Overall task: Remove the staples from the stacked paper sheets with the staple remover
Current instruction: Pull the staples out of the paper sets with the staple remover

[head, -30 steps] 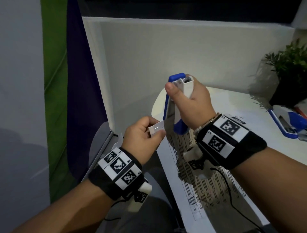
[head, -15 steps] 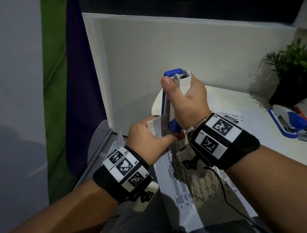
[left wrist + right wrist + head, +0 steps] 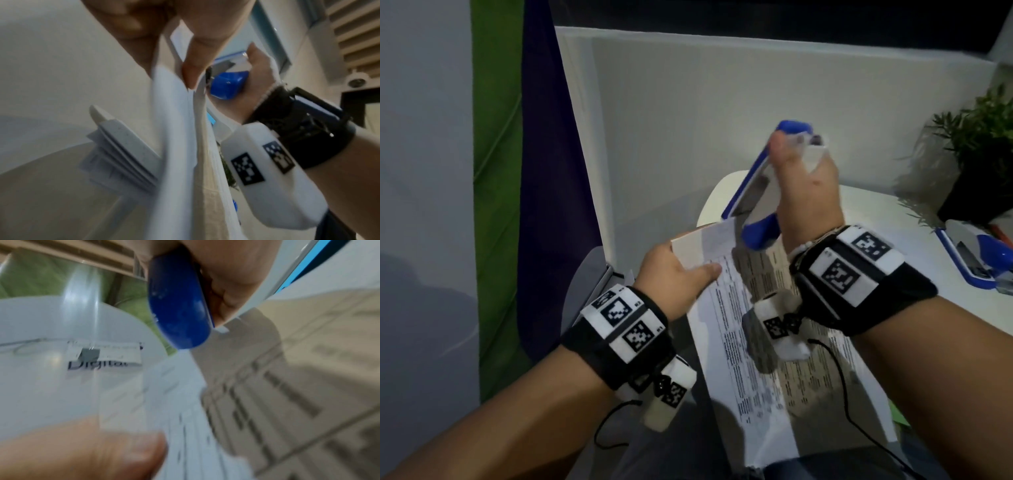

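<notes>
**Q:** What does the staple remover look like, and where is it?
**A:** It is a long tool with a white-grey body, a blue strip along its left edge and a rounded blue cap at each end. It is held tilted, upper end leaning right, above the far left corner of the paper sheets. The lower blue cap sits just beside that corner. Motion blur hides whether they touch.

**Q:** What is the condition of the right hand?
**A:** The fingers are wrapped round the remover body. The thumb lies along the near face, pointing toward the upper cap.

**Q:** What is the condition of the left hand?
**A:** It pinches the far left corner of the sheets, with the thumb on the printed top page and the fingers beneath. The left wrist view shows at least two leaves hanging below the pinch.

**Q:** How do the sheets lie?
**A:** They are white pages carrying dense dark text in columns. They run from the raised corner toward the near side, extending past the near left edge of the white bench.

**Q:** Are there other items?
**A:** A blue-and-white stapler and a potted plant stand at the far right of the bench.
</notes>
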The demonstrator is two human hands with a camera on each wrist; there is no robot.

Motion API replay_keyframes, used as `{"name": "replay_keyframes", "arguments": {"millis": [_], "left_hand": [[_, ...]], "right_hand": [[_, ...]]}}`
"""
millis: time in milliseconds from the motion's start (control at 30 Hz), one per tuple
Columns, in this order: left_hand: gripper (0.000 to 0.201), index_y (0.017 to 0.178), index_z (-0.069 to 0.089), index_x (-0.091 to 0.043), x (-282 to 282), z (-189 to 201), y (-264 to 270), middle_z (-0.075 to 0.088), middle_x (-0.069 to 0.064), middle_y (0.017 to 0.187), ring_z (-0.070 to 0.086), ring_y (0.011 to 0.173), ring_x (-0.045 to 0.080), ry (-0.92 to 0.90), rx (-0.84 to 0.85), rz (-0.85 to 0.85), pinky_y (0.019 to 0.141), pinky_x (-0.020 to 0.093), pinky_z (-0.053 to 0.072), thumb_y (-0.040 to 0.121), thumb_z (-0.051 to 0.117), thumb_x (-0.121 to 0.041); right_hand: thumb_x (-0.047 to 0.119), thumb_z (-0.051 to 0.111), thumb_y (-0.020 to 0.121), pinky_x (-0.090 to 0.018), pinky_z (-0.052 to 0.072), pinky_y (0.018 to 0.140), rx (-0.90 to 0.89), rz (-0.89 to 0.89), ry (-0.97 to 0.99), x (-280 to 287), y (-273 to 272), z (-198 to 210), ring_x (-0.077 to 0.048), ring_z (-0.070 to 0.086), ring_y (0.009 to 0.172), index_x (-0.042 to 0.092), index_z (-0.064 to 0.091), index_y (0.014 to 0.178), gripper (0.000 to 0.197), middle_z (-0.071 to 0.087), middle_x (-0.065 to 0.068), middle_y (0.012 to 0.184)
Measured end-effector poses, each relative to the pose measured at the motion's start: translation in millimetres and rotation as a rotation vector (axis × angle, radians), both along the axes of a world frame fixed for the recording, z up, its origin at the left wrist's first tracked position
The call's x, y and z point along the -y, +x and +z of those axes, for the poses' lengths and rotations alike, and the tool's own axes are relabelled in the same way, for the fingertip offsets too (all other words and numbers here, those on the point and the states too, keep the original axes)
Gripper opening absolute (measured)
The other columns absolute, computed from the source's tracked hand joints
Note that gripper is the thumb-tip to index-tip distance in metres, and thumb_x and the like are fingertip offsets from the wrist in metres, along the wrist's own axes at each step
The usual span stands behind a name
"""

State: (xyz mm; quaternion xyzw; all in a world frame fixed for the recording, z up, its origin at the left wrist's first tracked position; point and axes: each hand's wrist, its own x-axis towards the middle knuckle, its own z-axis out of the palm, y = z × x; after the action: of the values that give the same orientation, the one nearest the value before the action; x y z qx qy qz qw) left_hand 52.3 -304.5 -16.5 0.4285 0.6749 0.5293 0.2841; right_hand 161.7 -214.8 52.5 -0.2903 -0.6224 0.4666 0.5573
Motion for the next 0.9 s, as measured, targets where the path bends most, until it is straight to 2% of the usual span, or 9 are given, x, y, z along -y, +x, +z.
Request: {"name": "replay_keyframes", "arguments": {"millis": [67, 200, 333, 433, 600, 667, 733, 800, 900], "left_hand": [[0.016, 0.091, 0.067, -0.013, -2.0, 2.0, -6.5, 0.07, 0.004, 0.089, 0.066, 0.076, 0.015, 0.037, 0.127, 0.132, 0.067, 0.018, 0.051, 0.078, 0.071, -0.004], [0.024, 0.099, 0.066, -0.009, -9.2, 5.6, -27.1, 0.071, 0.009, 0.099, 0.068, 0.084, 0.022, 0.155, 0.415, 0.354, 0.081, 0.038, 0.055, 0.077, 0.071, -0.001], [0.029, 0.107, 0.064, -0.011, -13.7, -3.9, -33.5, 0.07, 0.007, 0.102, 0.068, 0.089, 0.024, 0.185, 0.451, 0.483, 0.082, 0.046, 0.055, 0.079, 0.069, -0.006], [0.021, 0.099, 0.065, -0.019, -15.3, -10.1, -27.9, 0.07, 0.003, 0.101, 0.067, 0.092, 0.022, 0.184, 0.423, 0.512, 0.085, 0.043, 0.054, 0.082, 0.067, -0.006], [0.026, 0.084, 0.064, -0.028, -3.8, -14.3, -17.2, 0.062, -0.012, 0.081, 0.059, 0.062, -0.011, 0.235, 0.065, 0.269, 0.055, 0.006, 0.045, 0.085, 0.062, -0.001], [0.03, 0.099, 0.07, -0.025, 4.4, -19.6, -15.5, 0.064, -0.01, 0.095, 0.059, 0.08, -0.006, 0.269, -0.299, 0.067, 0.067, 0.007, 0.044, 0.085, 0.062, 0.0], [0.032, 0.112, 0.066, -0.028, 8.7, -28.6, -24.1, 0.063, -0.014, 0.107, 0.057, 0.094, 0.007, 0.264, -0.636, -0.082, 0.078, 0.015, 0.043, 0.083, 0.065, -0.017], [0.042, 0.118, 0.062, -0.031, 8.3, -35.8, -29.5, 0.057, -0.02, 0.109, 0.053, 0.099, 0.007, 0.26, -0.773, -0.138, 0.081, 0.013, 0.039, 0.078, 0.067, -0.022], [0.056, 0.114, 0.055, -0.037, 7.3, -37.4, -23.9, 0.059, -0.02, 0.111, 0.054, 0.1, 0.005, 0.286, -0.771, -0.148, 0.081, 0.021, 0.049, 0.069, 0.074, -0.01]], "right_hand": [[0.04, 0.053, 0.092, -0.014, 0.044, 0.065, -0.064, -0.125, -0.001, -6.1, 9.7, 10.0, 0.005, 0.047, 0.058, 0.02, 0.048, 0.083, 0.022, 0.045, 0.013, 0.07], [0.048, 0.05, 0.085, -0.022, 0.049, 0.073, -0.244, -0.304, 0.003, -16.8, 30.0, 27.7, 0.0, 0.049, 0.066, 0.027, 0.045, 0.084, 0.022, 0.047, 0.013, 0.074], [0.048, 0.046, 0.095, -0.008, 0.044, 0.062, -0.006, -0.295, 0.049, -19.6, 35.9, 21.5, 0.013, 0.049, 0.058, 0.02, 0.046, 0.098, 0.028, 0.048, 0.012, 0.079], [0.061, 0.052, 0.085, -0.027, 0.046, 0.086, 0.229, -0.226, -0.007, -17.3, 34.6, -5.5, -0.005, 0.057, 0.089, 0.018, 0.05, 0.114, 0.052, 0.057, 0.005, 0.099], [0.052, 0.054, 0.086, -0.018, 0.037, 0.058, 0.525, -0.134, -0.036, -17.3, 35.2, -53.3, 0.003, 0.048, 0.067, 0.017, 0.047, 0.118, 0.047, 0.049, 0.015, 0.08], [0.063, 0.055, 0.079, -0.028, 0.049, 0.07, 0.516, -0.114, -0.101, -18.6, 36.9, -66.4, -0.008, 0.057, 0.071, 0.016, 0.045, 0.125, 0.067, 0.055, 0.01, 0.084], [0.073, 0.056, 0.071, -0.044, 0.054, 0.082, 0.469, -0.124, -0.177, -20.3, 39.1, -71.6, -0.019, 0.065, 0.082, 0.018, 0.044, 0.126, 0.078, 0.062, 0.002, 0.095], [0.063, 0.06, 0.077, -0.048, 0.054, 0.083, 0.401, -0.12, -0.217, -24.3, 42.5, -74.7, -0.02, 0.065, 0.083, 0.02, 0.05, 0.116, 0.059, 0.063, 0.001, 0.094], [0.045, 0.064, 0.084, -0.052, 0.053, 0.085, 0.35, -0.143, -0.217, -29.4, 48.0, -78.9, -0.021, 0.063, 0.083, 0.033, 0.048, 0.087, 0.02, 0.06, 0.005, 0.085]]}}
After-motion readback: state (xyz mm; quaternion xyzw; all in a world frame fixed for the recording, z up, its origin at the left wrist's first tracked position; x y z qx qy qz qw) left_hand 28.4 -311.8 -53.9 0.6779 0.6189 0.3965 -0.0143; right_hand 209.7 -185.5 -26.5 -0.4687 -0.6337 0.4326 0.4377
